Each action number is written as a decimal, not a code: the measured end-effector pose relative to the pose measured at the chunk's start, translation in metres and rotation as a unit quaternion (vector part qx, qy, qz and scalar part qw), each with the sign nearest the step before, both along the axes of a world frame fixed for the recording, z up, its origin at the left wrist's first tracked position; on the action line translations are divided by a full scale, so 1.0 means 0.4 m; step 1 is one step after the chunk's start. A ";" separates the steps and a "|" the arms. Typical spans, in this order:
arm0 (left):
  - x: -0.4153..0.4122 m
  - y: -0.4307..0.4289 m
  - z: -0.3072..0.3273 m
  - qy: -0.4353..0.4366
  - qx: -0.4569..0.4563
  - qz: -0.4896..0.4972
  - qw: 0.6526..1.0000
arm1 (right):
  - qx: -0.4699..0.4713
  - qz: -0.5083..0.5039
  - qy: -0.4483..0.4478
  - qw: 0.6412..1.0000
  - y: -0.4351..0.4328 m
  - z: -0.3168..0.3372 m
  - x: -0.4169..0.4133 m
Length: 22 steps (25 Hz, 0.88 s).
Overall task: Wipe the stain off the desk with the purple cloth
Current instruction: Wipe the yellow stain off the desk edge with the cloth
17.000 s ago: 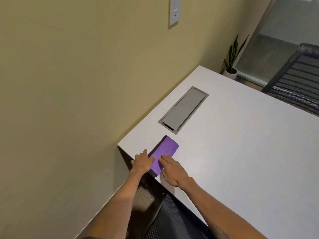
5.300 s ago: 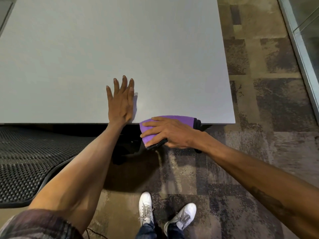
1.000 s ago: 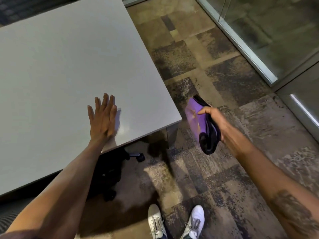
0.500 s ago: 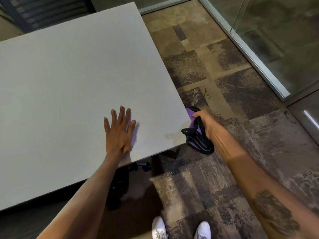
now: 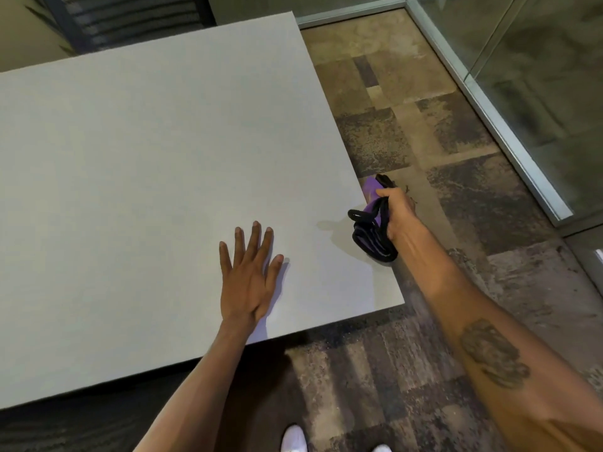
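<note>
The white desk (image 5: 146, 164) fills the left and middle of the head view. My left hand (image 5: 249, 275) lies flat on it near the front edge, fingers spread. My right hand (image 5: 396, 212) grips the purple cloth (image 5: 372, 230), which is bunched with its black trim hanging down. The cloth hangs at the desk's right edge, close to the front right corner, and casts a shadow on the top. No stain stands out on the desk surface.
Patterned brown and grey carpet (image 5: 440, 141) lies right of and in front of the desk. A glass partition with a metal base rail (image 5: 509, 138) runs along the right. A dark chair back (image 5: 130, 17) stands behind the desk. My white shoes (image 5: 295, 440) show at the bottom.
My right hand has carried the cloth from out over the carpet back to the desk's right edge. The left hand stays flat on the desk.
</note>
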<state>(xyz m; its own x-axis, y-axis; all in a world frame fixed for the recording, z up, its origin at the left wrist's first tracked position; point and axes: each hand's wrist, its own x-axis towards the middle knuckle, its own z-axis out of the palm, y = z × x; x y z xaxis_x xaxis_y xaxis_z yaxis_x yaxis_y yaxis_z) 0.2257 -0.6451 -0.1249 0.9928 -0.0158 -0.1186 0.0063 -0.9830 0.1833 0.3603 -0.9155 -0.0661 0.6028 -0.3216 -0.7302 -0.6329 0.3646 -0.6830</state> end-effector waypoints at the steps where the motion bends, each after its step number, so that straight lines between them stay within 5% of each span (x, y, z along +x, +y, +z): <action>1: 0.000 -0.001 0.003 0.002 -0.001 0.001 1.000 | 0.002 -0.005 -0.004 1.000 0.008 0.001 0.021; 9: 0.002 -0.004 0.019 0.004 -0.016 0.005 1.000 | 0.000 0.018 -0.057 0.998 0.047 -0.008 0.138; 22: 0.003 0.002 0.016 0.003 -0.032 0.007 0.999 | 0.175 -0.087 -0.197 0.961 -0.067 -0.090 0.103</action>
